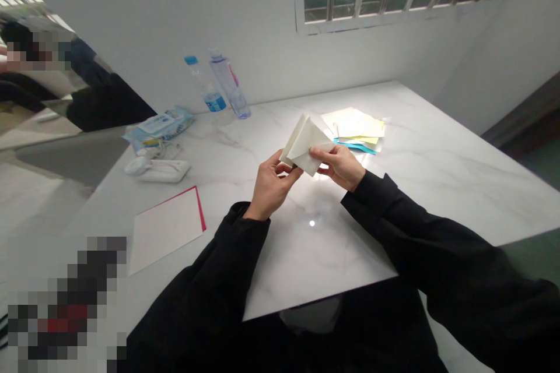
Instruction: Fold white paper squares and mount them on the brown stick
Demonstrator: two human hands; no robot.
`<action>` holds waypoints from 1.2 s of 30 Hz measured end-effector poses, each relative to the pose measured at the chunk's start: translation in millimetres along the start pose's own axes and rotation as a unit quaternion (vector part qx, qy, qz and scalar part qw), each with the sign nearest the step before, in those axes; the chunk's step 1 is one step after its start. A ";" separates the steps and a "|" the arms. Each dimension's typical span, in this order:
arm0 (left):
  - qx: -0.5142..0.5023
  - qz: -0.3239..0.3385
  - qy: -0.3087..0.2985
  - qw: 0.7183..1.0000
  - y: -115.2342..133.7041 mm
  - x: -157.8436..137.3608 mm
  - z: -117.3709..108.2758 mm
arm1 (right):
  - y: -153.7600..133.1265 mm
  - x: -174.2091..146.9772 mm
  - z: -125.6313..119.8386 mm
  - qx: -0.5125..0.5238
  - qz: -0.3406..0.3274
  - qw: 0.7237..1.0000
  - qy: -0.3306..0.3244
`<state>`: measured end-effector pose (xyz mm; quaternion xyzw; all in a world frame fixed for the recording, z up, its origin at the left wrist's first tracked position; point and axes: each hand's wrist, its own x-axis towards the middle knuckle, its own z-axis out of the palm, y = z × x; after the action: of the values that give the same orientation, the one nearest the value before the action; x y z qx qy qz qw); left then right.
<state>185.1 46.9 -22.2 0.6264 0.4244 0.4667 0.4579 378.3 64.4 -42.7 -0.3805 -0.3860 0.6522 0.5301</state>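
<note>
The person's left hand (269,186) grips the lower left edge of a folded piece of white paper (308,143), and the right hand (343,166) pinches its right side, thumb on the face. The paper is held up above the table (345,224), just left of a loose pile of coloured sheets (356,126). A pale rectangular sheet (168,228) lies near the left forearm.

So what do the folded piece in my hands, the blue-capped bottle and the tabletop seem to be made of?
Folded piece: likely matte off-white paper, by its thin edges and folds. Blue-capped bottle: probably clear, glossy plastic; the wall shows through. Tabletop: glossy, by its bright reflections; grey veins suggest marble, though imitation is possible.
</note>
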 end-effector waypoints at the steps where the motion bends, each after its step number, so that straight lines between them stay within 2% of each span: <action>1: -0.010 -0.007 -0.004 1.000 -2.0 1.1 -0.2 | 2.4 1.2 -0.7 0.001 0.001 1.000 0.002; 9: -0.053 -0.042 -0.018 0.998 -13.6 5.6 -1.0 | 17.8 7.1 -4.4 0.011 0.012 1.000 0.019; 19: -0.046 -0.069 -0.027 0.996 -19.1 4.6 -3.1 | 26.7 8.2 -5.9 0.021 0.020 0.999 0.032; 36: -0.056 -0.077 -0.039 0.995 -10.6 1.0 -0.4 | 26.3 6.9 -6.0 0.027 0.023 0.999 0.022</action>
<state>183.8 50.2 -32.2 0.5833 0.4262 0.4280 0.5431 372.2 68.1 -69.6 -0.3891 -0.3476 0.6655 0.5338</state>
